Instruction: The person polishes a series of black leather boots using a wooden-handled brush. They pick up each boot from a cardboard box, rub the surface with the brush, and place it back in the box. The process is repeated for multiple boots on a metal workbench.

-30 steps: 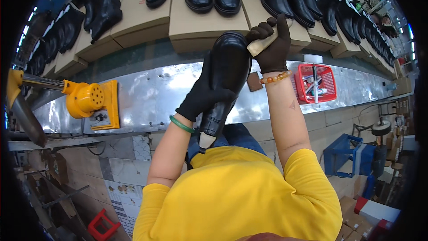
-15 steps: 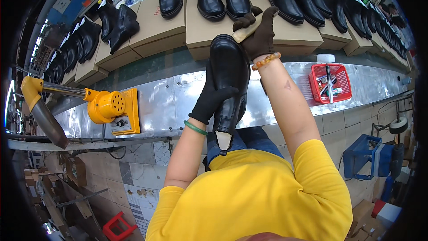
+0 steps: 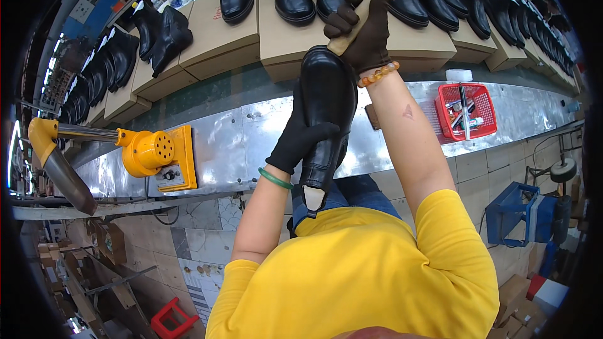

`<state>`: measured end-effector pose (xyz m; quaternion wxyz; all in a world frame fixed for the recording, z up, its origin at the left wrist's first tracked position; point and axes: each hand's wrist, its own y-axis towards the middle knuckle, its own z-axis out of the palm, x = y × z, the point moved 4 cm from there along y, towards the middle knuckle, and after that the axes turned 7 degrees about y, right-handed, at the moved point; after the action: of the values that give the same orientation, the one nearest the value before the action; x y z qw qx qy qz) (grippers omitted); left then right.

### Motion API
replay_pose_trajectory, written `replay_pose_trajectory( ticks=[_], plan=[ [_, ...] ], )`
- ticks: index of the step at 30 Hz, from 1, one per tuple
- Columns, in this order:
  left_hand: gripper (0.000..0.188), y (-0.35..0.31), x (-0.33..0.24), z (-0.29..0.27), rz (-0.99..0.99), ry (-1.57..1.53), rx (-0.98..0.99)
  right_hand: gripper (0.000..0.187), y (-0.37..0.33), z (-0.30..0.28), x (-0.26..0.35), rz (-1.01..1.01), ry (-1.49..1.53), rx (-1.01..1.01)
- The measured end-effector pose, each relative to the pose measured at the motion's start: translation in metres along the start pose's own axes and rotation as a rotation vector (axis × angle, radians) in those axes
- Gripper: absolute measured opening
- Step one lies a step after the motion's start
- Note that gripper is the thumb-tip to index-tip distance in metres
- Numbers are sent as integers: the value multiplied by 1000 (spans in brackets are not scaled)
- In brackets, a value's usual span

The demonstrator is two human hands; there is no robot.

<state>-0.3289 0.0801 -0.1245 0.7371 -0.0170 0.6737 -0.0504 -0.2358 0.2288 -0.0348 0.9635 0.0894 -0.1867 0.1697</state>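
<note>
A black ankle boot (image 3: 326, 94) is held above the metal bench, toe pointing away from me and a white lining showing at its near, open end. My left hand (image 3: 296, 138), in a black glove, grips it from the left, with the thumb across the upper. My right hand (image 3: 372, 41), in a dark brown glove, is closed on a tan, flat pad (image 3: 353, 30). The pad's lower end is at the boot's toe. Whether the pad is cloth or something firmer I cannot make out.
Beyond the metal bench (image 3: 235, 141), black boots (image 3: 292, 0) stand on cardboard boxes (image 3: 220, 50). A yellow machine with a nozzle (image 3: 147, 150) sits at left. A red basket (image 3: 446, 132) with tubes and tools is at right. A small brown block (image 3: 373, 117) lies beside my right forearm.
My right hand and the tan pad have tilted more upright and shifted slightly away from me at the toe. The boot stays in my left hand, moved very slightly right.
</note>
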Motion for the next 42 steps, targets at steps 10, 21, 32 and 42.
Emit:
replay_pose_trajectory(
  ticks=[10, 21, 32, 42],
  plan=[
    [91, -2, -3, 3, 46, 119, -8, 51, -6, 22, -3, 34, -526, 154],
    [90, -12, 12, -23, 13, -134, -57, 36, -22, 31, -6, -33, -353, 159],
    [64, -41, 60, -73, -220, -467, -280, 27, -183, 143, 60, 540, -16, 1392],
    [49, -33, 80, -82, -215, -566, -308, 25, -211, 135, 81, 420, -33, 1281]
  ],
)
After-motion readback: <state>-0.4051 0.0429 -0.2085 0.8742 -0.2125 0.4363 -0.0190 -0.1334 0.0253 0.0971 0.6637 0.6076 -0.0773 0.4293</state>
